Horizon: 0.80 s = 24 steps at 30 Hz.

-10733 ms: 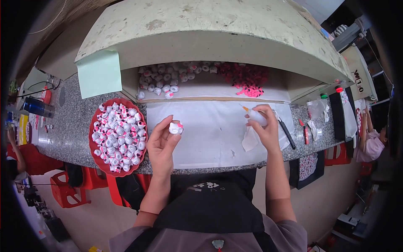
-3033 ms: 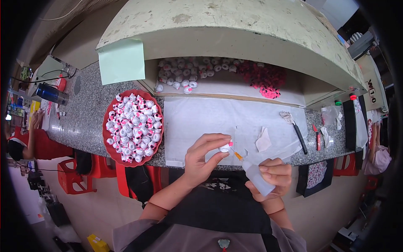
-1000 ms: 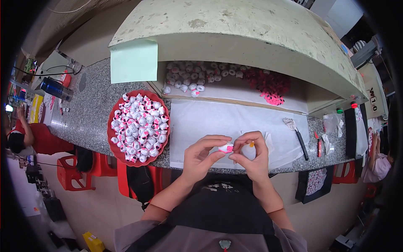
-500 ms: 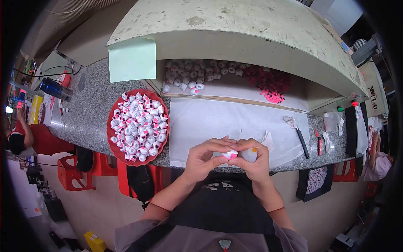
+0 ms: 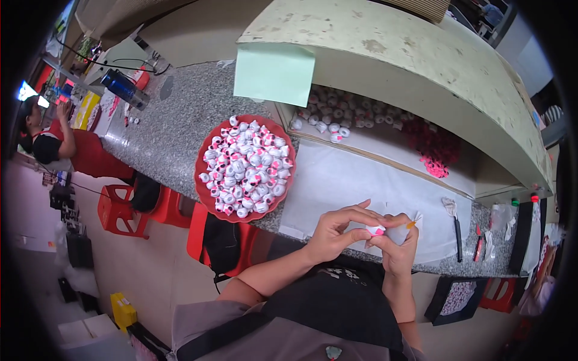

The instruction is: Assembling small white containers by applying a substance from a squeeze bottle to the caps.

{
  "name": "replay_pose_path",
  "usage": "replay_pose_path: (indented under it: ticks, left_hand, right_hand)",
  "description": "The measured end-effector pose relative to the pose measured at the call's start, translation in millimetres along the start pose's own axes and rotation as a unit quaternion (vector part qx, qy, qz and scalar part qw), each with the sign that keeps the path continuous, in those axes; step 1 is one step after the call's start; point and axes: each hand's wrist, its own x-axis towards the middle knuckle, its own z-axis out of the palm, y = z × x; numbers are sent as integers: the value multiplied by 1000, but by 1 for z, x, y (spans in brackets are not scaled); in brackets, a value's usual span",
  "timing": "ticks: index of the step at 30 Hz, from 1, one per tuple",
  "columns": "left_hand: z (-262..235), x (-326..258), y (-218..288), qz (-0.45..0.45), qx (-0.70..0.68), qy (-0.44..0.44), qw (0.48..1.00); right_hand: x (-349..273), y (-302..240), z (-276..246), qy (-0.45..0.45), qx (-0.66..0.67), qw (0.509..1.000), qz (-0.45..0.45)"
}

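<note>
Between the fingertips of both hands is a small white-and-pink figure (image 5: 376, 230), held over the front edge of the white paper sheet (image 5: 337, 174). My left hand (image 5: 337, 231) pinches it from the left with thumb and fingers. From the right, my right hand (image 5: 398, 243) closes on it too. An orange tip (image 5: 411, 225) pokes out by the right fingers; the rest of that thing is mostly hidden. Left of my hands stands a red scalloped bowl (image 5: 282, 201) heaped with many similar white-and-pink figures.
Under the pale shelf (image 5: 373, 66) lie more white pieces (image 5: 343, 108) and a pile of pink bits (image 5: 435, 165). A black-handled brush-like tool (image 5: 457, 237) and a red pen-shaped item (image 5: 478, 246) rest at right. Another person (image 5: 54, 135) sits far left; red stools (image 5: 123, 210) stand below.
My view has turned, so the bench, the bowl and my hands appear further right and tilted. Both hands still hold the small figure, its pink part now turned differently.
</note>
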Motion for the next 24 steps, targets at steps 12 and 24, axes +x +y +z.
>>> replay_pose_path:
  ticks: [12,24]
  left_hand:
    - [-123,-15,61,103,619,328,706]
    - [-38,184,-108,97,611,-10,786]
  right_hand:
    - [25,24,-3,-48,-66,994,74]
    - [-14,-5,-46,64,-55,996,-12]
